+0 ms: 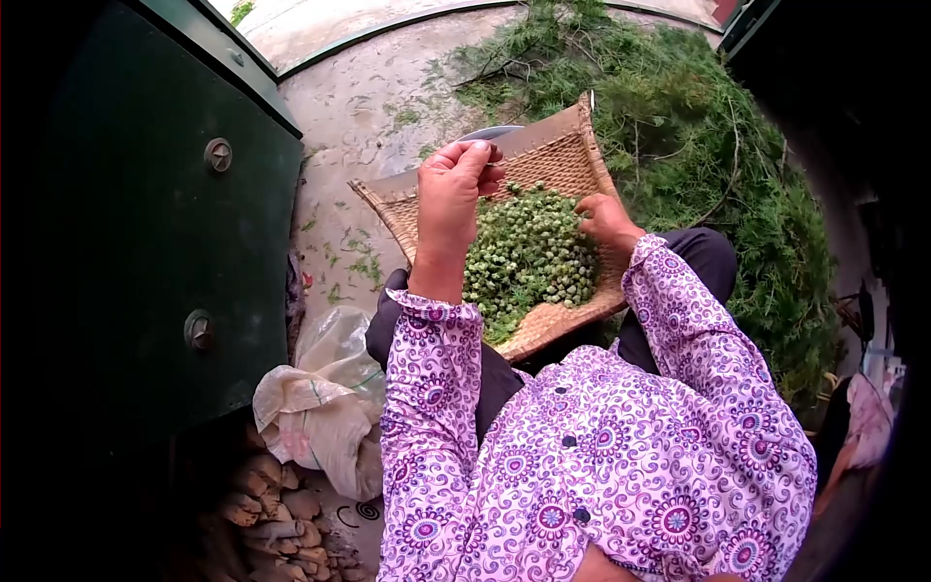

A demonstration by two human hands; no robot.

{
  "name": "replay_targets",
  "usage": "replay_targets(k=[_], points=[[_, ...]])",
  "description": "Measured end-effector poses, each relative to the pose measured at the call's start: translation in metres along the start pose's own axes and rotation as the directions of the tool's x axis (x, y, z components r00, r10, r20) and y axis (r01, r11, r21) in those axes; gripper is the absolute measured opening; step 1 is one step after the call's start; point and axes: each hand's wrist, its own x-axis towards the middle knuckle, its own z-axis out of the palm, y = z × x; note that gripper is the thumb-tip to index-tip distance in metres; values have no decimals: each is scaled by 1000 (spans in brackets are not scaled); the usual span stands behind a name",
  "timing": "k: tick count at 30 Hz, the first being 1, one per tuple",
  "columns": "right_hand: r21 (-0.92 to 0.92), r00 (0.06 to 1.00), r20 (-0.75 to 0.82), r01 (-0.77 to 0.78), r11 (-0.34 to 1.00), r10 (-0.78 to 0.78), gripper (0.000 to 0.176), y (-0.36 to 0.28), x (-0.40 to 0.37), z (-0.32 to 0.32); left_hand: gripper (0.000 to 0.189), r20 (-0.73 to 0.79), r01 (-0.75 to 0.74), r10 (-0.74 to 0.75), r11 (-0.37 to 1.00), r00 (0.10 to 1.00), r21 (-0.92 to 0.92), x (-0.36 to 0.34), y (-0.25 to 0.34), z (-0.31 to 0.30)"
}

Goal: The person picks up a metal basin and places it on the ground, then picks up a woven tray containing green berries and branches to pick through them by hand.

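Observation:
A woven basket tray (543, 332) rests across my lap, holding a heap of small green cones (543, 247) mixed with leafy bits. My left hand (456, 189) is raised over its left side, thumb pressed against curled fingers. Whatever the left fingers may hold is too small to make out. At the heap's right edge, my right hand (609, 221) is lowered with fingers bent together, close to or touching the cones. Its fingertips are partly hidden, so what they grip cannot be made out.
Cut evergreen branches (669, 126) cover the floor ahead and to the right. A dark green metal door (175, 242) stands at the left. Below it are a pale plastic sack (325, 417) and split firewood (276, 504). A grey rim (492, 132) shows behind the tray.

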Motion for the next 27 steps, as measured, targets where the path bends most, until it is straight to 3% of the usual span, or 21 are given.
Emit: replay_targets(k=[1,5,8,10,11,13,16,18,19,26,27], points=[[18,996,-14,-89,996,89,32,-11,-3,-7,12,1,0,0,1000,1000,-1,0,0,1],[154,993,-39,-100,983,108,37,14,4,6,13,-19,-6,6,1000,1000,10,-1,1,0],[21,997,-61,-42,999,44,42,4,-4,15,13,-18,-9,10,1000,1000,16,-2,4,-1],[-127,976,-1,-214,968,216,45,-5,-7,22,13,-16,-12,13,1000,1000,17,-2,3,0],[-80,973,-82,-223,971,217,39,1,-8,31,13,-10,-13,13,1000,1000,28,-2,2,-1],[-30,975,-104,-199,980,195,37,3,-9,37,13,-2,-13,13,999,1000,41,-1,2,-1],[55,984,-164,-64,996,72,30,-5,-8,32,14,9,-3,2,999,1000,51,-1,1,0],[400,980,-27,-169,901,196,23,-22,-9,14,14,7,-3,3,998,1000,67,-1,0,1],[481,967,49,-242,843,250,18,-32,-11,4,14,12,-4,4,998,1000,64,-1,-1,0],[491,950,91,-302,817,297,16,10,-12,12,14,-1,21,-21,994,1000,104,-5,-4,2],[386,959,92,-283,878,269,17,9,-13,12,15,10,28,-29,992,1000,125,-4,-4,2]])
